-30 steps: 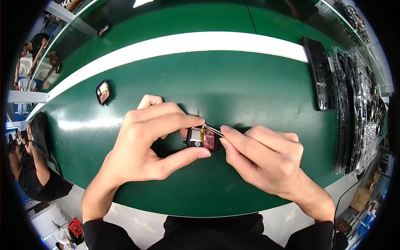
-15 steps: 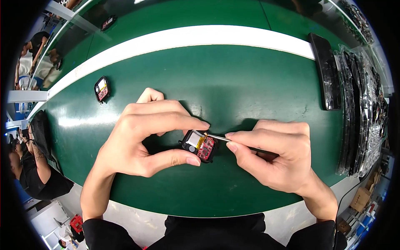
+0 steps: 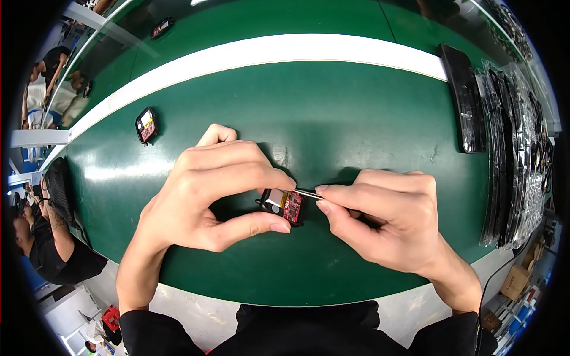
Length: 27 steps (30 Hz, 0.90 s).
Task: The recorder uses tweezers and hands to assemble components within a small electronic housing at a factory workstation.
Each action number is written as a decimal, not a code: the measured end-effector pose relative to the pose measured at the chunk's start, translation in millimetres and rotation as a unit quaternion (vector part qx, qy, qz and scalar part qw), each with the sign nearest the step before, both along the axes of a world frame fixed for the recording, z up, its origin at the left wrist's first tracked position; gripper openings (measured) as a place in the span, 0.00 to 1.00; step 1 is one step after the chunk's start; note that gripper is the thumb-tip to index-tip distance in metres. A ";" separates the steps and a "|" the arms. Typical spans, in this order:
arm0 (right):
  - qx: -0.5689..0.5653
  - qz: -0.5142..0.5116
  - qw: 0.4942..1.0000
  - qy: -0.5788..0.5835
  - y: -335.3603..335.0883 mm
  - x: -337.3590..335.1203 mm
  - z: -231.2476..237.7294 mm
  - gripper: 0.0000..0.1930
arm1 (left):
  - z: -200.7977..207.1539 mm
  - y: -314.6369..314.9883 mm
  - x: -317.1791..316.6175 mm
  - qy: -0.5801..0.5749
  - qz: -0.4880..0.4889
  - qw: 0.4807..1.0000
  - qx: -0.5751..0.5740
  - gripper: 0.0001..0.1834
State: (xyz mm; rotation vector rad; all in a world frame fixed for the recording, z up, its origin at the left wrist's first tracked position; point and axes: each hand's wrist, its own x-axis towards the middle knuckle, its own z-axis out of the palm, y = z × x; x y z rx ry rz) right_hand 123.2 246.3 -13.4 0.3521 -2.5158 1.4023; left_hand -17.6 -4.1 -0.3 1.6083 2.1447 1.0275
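My left hand [image 3: 208,190] is closed with thumb and index finger on opposite edges of a small black device housing [image 3: 266,206]. Inside the open housing show a silver battery cell [image 3: 276,197] with yellow tape, a round grey part and a red circuit board [image 3: 293,206]. My right hand [image 3: 392,219] pinches slim metal tweezers [image 3: 309,194] between thumb and forefinger. Their tip reaches the housing's upper edge, beside my left index fingertip; exactly what it touches there is too small to tell.
Another open housing [image 3: 146,125] lies on the green table [image 3: 332,267] at the left. Stacked clear plastic trays [image 3: 510,160] stand at the right, next to a black tray [image 3: 463,101]. A white strip [image 3: 309,48] crosses the far side. A co-worker [image 3: 59,237] sits at the left.
The tweezers' tip has shifted slightly up and left, toward my left index fingertip. That finger has come lower over the housing's upper edge, and the housing has turned a little.
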 end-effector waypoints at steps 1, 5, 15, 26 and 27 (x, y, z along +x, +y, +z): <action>0.000 -0.001 1.000 0.001 0.0 0.4 0.0 0.08 | -0.2 0.4 0.3 0.003 0.001 1.000 0.002 0.28; 0.004 -0.007 1.000 0.011 0.7 1.7 -1.4 0.09 | -2.1 -0.2 1.2 -0.001 0.007 1.000 0.006 0.28; 0.021 -0.003 1.000 0.012 -0.9 3.6 -2.4 0.10 | -3.2 0.0 1.7 -0.004 0.013 1.000 0.003 0.29; -0.055 -0.083 0.995 -0.012 3.6 8.3 5.1 0.07 | 3.8 4.4 3.8 -0.012 0.036 0.999 -0.021 0.27; -0.092 -0.104 0.990 -0.003 0.1 8.2 3.3 0.08 | 2.8 4.0 5.1 -0.004 0.038 0.999 -0.018 0.27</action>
